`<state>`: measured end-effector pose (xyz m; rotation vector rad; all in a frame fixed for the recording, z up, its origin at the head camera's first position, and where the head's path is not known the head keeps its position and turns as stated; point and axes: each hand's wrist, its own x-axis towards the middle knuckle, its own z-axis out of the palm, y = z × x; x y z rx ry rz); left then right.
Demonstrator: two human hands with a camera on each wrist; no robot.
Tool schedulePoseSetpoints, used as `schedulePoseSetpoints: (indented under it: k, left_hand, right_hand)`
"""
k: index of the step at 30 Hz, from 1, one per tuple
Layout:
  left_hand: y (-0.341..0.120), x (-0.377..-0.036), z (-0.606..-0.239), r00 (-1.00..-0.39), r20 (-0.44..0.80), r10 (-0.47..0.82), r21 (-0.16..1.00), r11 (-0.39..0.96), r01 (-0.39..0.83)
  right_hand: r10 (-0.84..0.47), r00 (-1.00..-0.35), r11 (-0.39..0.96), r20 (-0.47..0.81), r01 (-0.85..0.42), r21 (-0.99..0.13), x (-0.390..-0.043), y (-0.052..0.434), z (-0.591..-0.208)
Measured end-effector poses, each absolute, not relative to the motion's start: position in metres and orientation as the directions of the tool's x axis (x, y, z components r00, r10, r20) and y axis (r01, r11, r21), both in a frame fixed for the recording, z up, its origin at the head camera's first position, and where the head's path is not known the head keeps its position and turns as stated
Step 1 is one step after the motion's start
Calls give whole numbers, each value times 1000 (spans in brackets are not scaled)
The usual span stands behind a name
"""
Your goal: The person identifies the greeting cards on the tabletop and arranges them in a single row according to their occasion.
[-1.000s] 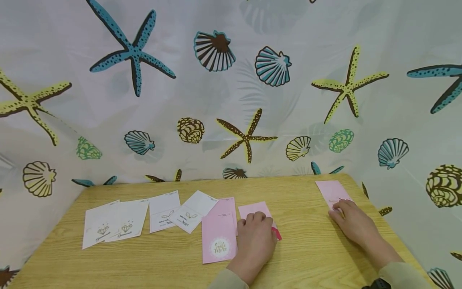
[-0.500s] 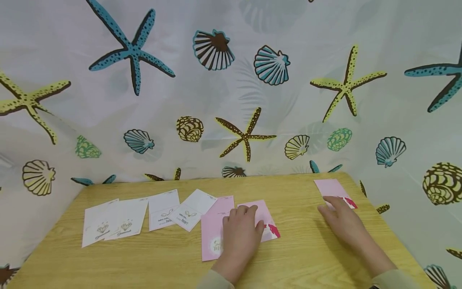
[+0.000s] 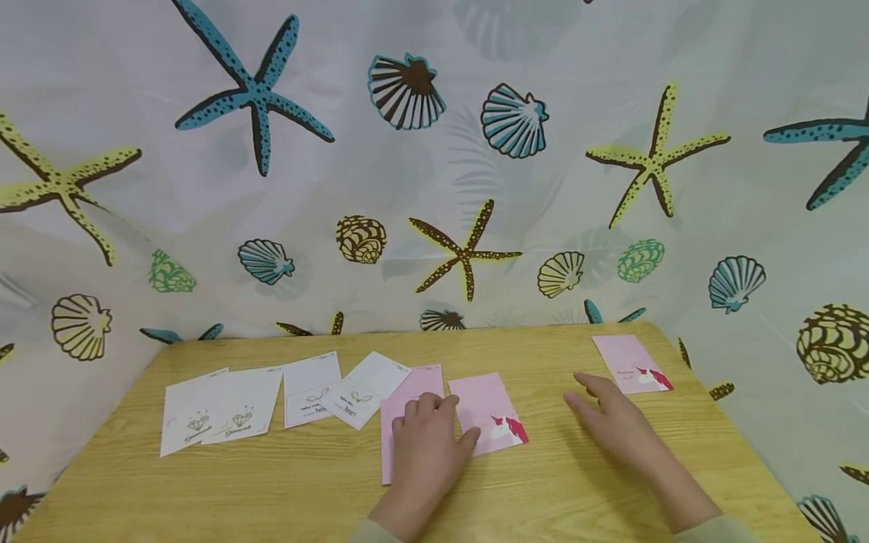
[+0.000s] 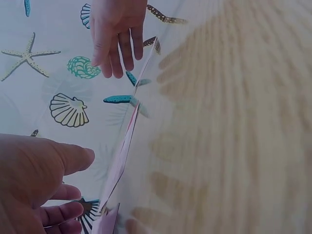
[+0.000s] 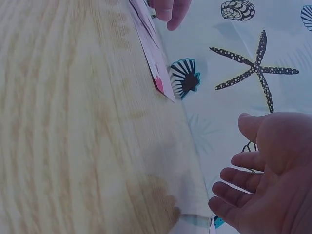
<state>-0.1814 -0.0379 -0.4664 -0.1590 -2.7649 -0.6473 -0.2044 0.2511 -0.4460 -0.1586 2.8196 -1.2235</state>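
- left hand (image 3: pixel 424 445) flat on tall pink card (image 3: pixel 403 411), fingers relaxed and slightly spread, thumb touching lower left edge of unicorn card (image 3: pixel 487 412)
- unicorn card lies flat mid tabletop (image 3: pixel 543 490), just right of tall pink card
- right hand (image 3: pixel 614 426) over bare wood, fingers loosely spread, holding nothing
- second pink unicorn card (image 3: pixel 631 363) near far right corner, apart from right hand
- four white cards (image 3: pixel 224 407) in a row at left

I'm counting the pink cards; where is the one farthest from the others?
In the head view, that pink card lies near the table's far right corner, just beyond the right hand.
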Motion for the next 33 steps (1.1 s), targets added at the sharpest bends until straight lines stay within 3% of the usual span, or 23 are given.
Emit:
schedulePoseSetpoints:
  k: [24,33]
  left_hand:
    - [-44,-178,-477,-961,268,71,405,897,179]
    - [-44,-176,-478,-965,248,85,380,908,177]
  right_hand:
    - [-166,-984,563,-67,-39,-825,-201,198,-440]
    - [-179,-976,410,-125,42,-911,-203,190,-444]
